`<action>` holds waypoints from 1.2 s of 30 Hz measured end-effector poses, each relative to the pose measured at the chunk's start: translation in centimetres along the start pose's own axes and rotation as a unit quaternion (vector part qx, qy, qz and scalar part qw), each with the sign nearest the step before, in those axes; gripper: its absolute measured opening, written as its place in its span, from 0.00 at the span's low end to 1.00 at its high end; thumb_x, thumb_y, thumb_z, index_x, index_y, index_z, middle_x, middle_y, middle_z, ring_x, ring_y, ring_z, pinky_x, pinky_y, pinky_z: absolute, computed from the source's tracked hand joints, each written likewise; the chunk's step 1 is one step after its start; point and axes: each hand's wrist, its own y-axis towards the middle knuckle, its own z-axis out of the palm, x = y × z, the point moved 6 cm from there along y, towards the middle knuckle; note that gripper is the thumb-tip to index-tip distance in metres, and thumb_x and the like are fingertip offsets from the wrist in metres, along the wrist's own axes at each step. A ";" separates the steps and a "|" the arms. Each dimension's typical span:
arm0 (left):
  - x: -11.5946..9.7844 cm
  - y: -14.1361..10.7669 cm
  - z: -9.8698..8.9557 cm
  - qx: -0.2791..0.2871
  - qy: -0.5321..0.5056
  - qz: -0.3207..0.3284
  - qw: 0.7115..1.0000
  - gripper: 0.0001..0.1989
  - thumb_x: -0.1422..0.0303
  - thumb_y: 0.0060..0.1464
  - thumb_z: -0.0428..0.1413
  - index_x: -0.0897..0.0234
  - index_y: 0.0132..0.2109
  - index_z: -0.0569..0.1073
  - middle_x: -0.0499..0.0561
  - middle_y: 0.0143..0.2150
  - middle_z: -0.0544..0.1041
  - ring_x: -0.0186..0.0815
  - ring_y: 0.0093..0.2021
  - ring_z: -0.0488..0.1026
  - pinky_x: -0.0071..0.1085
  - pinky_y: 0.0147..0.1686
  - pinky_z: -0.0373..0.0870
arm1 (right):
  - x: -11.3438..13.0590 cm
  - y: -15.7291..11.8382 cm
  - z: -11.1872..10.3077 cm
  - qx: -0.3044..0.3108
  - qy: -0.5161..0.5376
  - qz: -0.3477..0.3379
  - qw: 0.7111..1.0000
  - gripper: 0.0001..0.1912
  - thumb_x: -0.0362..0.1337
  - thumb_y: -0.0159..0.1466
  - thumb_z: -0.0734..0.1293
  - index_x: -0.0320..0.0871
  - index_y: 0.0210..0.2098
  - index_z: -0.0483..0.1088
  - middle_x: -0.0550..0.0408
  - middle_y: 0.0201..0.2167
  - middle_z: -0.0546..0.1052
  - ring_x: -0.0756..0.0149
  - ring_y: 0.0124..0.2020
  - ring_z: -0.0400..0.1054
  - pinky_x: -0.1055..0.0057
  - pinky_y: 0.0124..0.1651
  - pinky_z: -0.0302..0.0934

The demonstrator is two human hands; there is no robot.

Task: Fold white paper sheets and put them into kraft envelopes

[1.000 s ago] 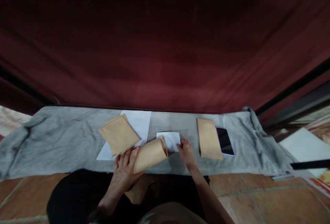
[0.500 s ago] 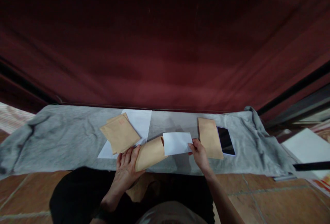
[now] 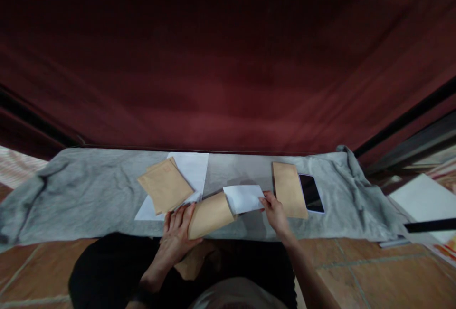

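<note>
My left hand [image 3: 178, 226] grips the left end of a brown paper envelope [image 3: 211, 215], with the thumb along its near edge. The envelope's mouth faces right. My right hand [image 3: 274, 208] pinches the right edge of a folded white sheet of paper [image 3: 245, 198]. The left edge of that sheet is at the envelope's mouth and seems to be just inside it. Beside my left hand lies a small pile of brown envelopes [image 3: 166, 186], partly covering larger white paper [image 3: 194, 164].
A grey cloth [image 3: 96, 190] covers the low bench. Right of my right hand lie another brown envelope [image 3: 289, 189] and a phone [image 3: 312, 193]. Dark red fabric [image 3: 221, 86] rises behind the bench. A white board-like thing [image 3: 423, 204] is at the far right, above the tiled floor [image 3: 384, 271].
The sheet's left edge has gone from lying in front of the envelope's mouth to meeting the opening, and the sheet tilts slightly. The envelope has shifted a little to the right.
</note>
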 end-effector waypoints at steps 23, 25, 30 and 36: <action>-5.0 2.2 0.1 -0.017 -0.021 0.040 0.999 0.54 0.61 0.47 0.64 0.62 0.74 0.43 0.66 0.65 0.65 0.57 0.67 0.61 0.58 0.67 0.46 | -2.6 -1.4 6.7 0.117 -0.022 0.081 0.990 0.12 0.36 0.55 0.62 0.43 0.32 0.77 0.57 0.27 0.78 0.64 0.32 0.70 0.72 0.34 0.62; -4.8 2.1 0.4 -0.010 -0.032 0.046 0.998 0.55 0.61 0.47 0.64 0.62 0.74 0.42 0.66 0.66 0.64 0.57 0.67 0.60 0.58 0.67 0.46 | -3.1 -1.6 6.8 0.134 -0.025 0.101 0.986 0.10 0.34 0.54 0.62 0.43 0.28 0.76 0.59 0.23 0.76 0.66 0.28 0.69 0.74 0.31 0.60; -4.7 2.0 0.8 0.001 -0.049 0.059 0.997 0.56 0.62 0.45 0.65 0.62 0.74 0.43 0.65 0.65 0.64 0.56 0.67 0.59 0.58 0.67 0.47 | -3.6 -1.6 6.5 0.148 -0.027 0.101 0.984 0.07 0.32 0.51 0.63 0.43 0.24 0.74 0.62 0.20 0.74 0.68 0.28 0.67 0.75 0.31 0.58; -4.9 2.2 0.7 0.003 -0.059 0.056 0.997 0.53 0.62 0.46 0.64 0.63 0.74 0.45 0.66 0.64 0.66 0.57 0.66 0.61 0.57 0.66 0.48 | -3.2 -1.3 5.9 0.041 0.023 0.056 0.997 0.15 0.32 0.49 0.65 0.45 0.37 0.72 0.60 0.30 0.77 0.66 0.32 0.71 0.71 0.37 0.65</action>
